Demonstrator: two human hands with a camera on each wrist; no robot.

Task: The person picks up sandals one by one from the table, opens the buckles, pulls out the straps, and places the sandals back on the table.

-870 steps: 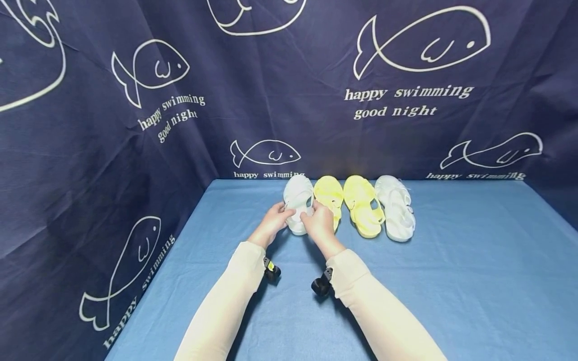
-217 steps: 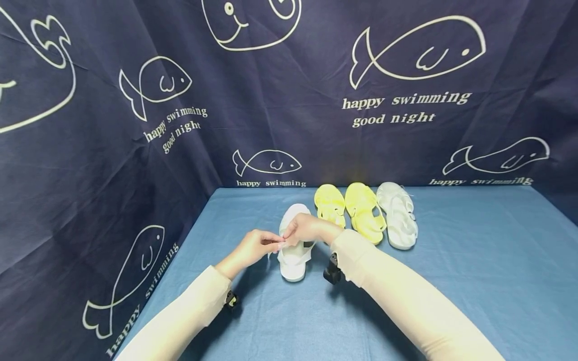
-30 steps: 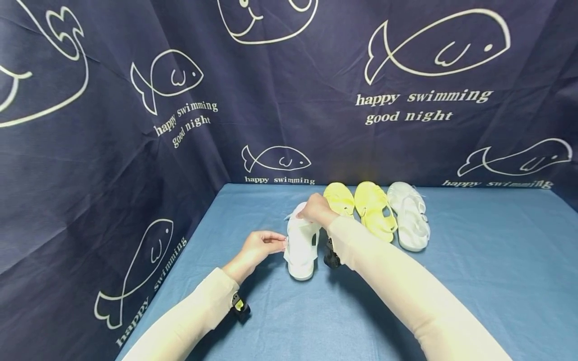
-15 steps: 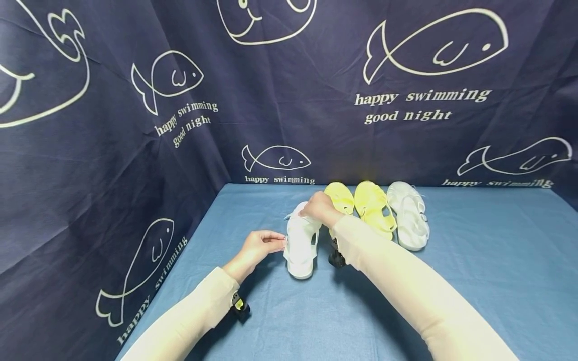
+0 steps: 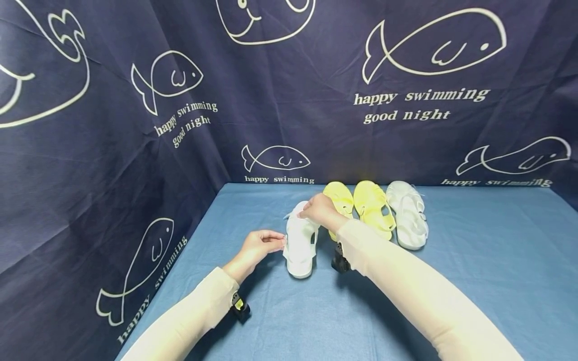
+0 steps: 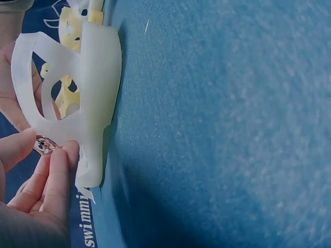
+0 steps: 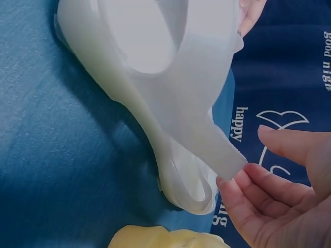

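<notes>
On the blue cloth lies a white sandal [image 5: 300, 250], its sole down, between my two hands. My left hand [image 5: 258, 249] pinches a small metal buckle [image 6: 45, 145] at the sandal's left side between thumb and fingers. Over the sandal's far part is my right hand [image 5: 320, 210]. Its fingertips touch the loose end of a white strap [image 7: 227, 157] that stands out from the sandal; in the right wrist view, the thumb is held apart from the strap. My right hand hides part of the sandal's far end in the head view.
Two yellow sandals [image 5: 371, 205] stand side by side at the back, the left one partly behind my right hand. Right of them is another white sandal [image 5: 408, 215]. A dark fish-print curtain [image 5: 289, 100] hangs behind and left of the table [image 5: 271, 321].
Since the oldest frame, the white sandal has come forward from the row. My right hand has moved from beside the left hand toward its far end; the last second shows little change.
</notes>
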